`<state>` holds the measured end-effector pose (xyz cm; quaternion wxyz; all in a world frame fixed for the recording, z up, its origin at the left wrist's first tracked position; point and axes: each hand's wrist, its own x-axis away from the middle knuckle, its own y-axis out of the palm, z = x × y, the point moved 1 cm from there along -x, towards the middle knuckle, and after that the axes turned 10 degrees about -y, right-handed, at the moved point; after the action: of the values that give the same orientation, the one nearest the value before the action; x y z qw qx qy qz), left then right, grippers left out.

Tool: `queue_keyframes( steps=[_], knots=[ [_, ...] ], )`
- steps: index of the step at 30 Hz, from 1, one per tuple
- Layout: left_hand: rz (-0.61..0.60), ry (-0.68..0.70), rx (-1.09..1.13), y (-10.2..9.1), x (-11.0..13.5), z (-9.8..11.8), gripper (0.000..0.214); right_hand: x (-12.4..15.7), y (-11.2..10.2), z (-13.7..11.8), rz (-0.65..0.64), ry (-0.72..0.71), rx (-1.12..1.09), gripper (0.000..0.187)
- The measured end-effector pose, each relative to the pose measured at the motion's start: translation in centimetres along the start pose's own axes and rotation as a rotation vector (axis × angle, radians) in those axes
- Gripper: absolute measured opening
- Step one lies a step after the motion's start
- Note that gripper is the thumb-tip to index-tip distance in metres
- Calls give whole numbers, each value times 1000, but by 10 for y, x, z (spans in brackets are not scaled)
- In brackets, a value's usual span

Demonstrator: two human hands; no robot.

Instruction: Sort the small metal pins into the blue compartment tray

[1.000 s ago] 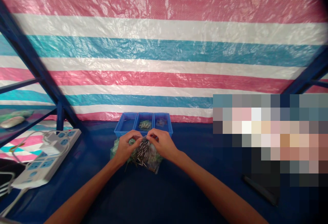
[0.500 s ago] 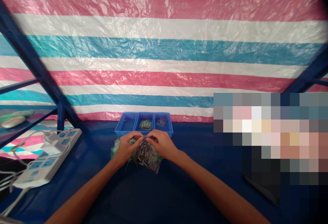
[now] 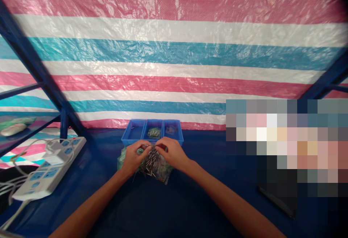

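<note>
My left hand (image 3: 133,157) and my right hand (image 3: 173,154) meet almost fingertip to fingertip, thumbs and fingers pinched. Something small and greyish shows between the tips, too small to make out. Right under the fingers lies a heap of thin metal pins or screws (image 3: 151,164), several pointing towards me. A clear plastic bag (image 3: 165,177) lies at the heap's right side, partly below my right hand. Green-tinted plastic bags (image 3: 122,157) stick out to the left, behind my left hand.
Behind my hands stands a blue tray (image 3: 123,142) of three compartments; small bagged parts (image 3: 153,132) lie in the middle one. A white power strip (image 3: 35,190) with cables is at the left, a dark flat object (image 3: 276,201) at the right. A striped sheet (image 3: 174,53) hangs behind.
My fingertips have parted very slightly over the heap, still pinched. The tray, the bags and the pins have stayed in place.
</note>
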<state>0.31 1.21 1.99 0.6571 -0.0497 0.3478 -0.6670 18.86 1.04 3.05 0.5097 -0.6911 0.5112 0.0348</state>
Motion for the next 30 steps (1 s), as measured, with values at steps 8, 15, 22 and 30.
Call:
queue_keyframes(
  steps=[8,15,22,30],
  knots=[
    [1,59,-1,1,1,-3,12,1,4,4,-34,10,29,13],
    [32,41,83,1,2,-1,14,2,8,2,-30,-3,41,19],
    [29,32,88,0,0,-1,20,3,9,3,40,14,-20,19],
    [-18,-6,111,2,2,-2,15,1,4,8,-32,11,26,16]
  ],
)
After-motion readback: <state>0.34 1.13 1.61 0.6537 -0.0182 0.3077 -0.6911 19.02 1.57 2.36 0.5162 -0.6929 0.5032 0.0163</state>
